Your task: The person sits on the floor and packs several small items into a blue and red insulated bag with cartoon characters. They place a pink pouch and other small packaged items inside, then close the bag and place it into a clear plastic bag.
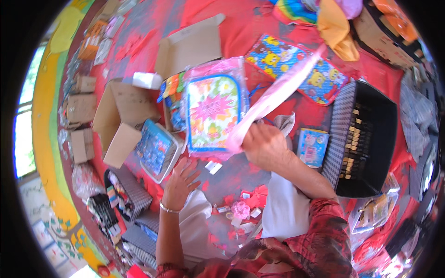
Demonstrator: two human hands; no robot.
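My right hand (265,146) is closed around one end of a long pink-and-white cloth (285,88). Smeared by motion, the cloth stretches up and to the right across a blue bear-print sheet (278,60). Left of that fist, a blue-edged floral pad in clear plastic (214,109) leans on a carton, and the cloth's lower end overlaps its corner. Fingers spread, my left hand (179,184) holds nothing. Just beyond it stands a clear plastic tub (172,160) with a blue printed packet (154,147) in it.
An opened cardboard box (125,104) stands at left, with another carton (190,46) behind. To the right lies a black bin (371,157) with gold-and-black pieces in it. A blue packet (313,147) lies beside it. Small tags and a pink flower (240,210) lie between my knees.
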